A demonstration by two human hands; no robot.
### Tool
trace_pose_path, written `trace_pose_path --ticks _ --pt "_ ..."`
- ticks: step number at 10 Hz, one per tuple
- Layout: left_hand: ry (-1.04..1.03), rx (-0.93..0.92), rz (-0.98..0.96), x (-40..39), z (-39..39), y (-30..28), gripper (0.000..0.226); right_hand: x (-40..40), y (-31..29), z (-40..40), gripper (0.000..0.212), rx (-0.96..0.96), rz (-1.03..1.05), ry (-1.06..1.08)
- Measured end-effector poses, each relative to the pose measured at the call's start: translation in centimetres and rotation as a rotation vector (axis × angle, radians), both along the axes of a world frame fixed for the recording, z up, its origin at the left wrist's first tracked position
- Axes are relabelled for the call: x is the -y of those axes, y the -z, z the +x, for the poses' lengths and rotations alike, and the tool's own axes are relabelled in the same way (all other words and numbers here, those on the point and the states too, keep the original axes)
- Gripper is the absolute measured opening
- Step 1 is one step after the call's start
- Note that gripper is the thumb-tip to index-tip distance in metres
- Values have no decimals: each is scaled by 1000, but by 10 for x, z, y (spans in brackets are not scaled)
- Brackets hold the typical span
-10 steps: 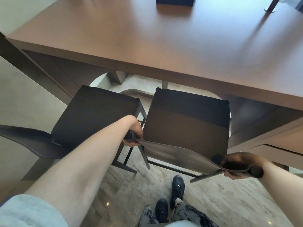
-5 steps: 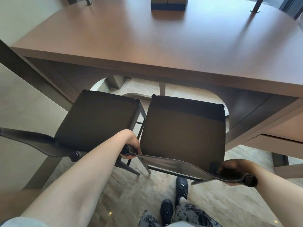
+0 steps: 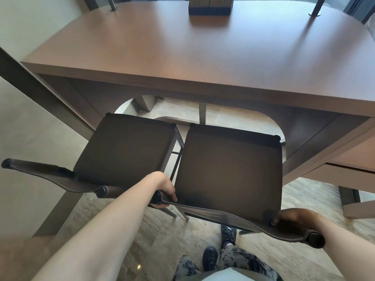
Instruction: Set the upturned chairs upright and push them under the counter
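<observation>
Both hands grip backrest of right chair at counter front edge

Near: patterned trousers (image 3: 239,258) and black shoes (image 3: 211,260) on pale stone floor (image 3: 162,230); left hand (image 3: 165,190) wraps left end of right chair backrest (image 3: 233,219), fingers (image 3: 172,196) curled tight over top rail; right hand (image 3: 294,219) clamps right end, fingers pressed together on seat side, thumb hidden; right chair (image 3: 229,171) upright, seat front just short of counter front edge, not yet under; left chair (image 3: 123,151) upright just beside it, seats near but apart, its backrest (image 3: 50,177) sticking out left; far: brown counter (image 3: 203,53) top bare in middle, dark socket box (image 3: 210,6) at far edge, two thin metal posts (image 3: 315,6) near far corners.
</observation>
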State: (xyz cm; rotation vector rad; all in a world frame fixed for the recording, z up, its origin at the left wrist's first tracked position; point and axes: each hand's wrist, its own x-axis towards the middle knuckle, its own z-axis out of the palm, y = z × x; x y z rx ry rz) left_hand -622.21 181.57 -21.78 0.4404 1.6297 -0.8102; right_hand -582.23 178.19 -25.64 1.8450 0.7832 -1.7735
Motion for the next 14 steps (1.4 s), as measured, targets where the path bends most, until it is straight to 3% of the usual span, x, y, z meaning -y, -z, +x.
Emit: trace_pose_path --ticks 3,4,5,6,7,8,9,10,12,13,14 --pt "-23 -33 23 5 4 -1 31 2 -4 1 17 -4 16 -11" --pt "73 -4 61 5 6 -7 37 3 -6 3 18 -16 20 10" --pt "532 21 405 1 12 -23 44 3 -16 7 22 6 70 120" --pt "648 102 671 2 22 -38 41 0 -34 6 22 51 171 113" --pt "528 304 958 12 38 -40 35 -7 -59 -5 28 49 444 122" --pt "458 362 1128 20 55 -37 35 -7 -78 -20 26 15 611 178" --pt "333 400 1394 28 86 -40 36 7 -106 -40 27 -71 757 59" --pt "339 392 1532 38 98 -40 36 21 -118 -44 31 2 910 -122" --pt "428 255 1626 63 110 -32 34 70 -108 -47 35 391 1231 -346" --pt "415 292 1828 72 113 -41 24 87 -107 -49 24 317 1463 -219" --pt "273 394 1878 82 114 -54 23 97 -115 -50 20 147 1553 70"
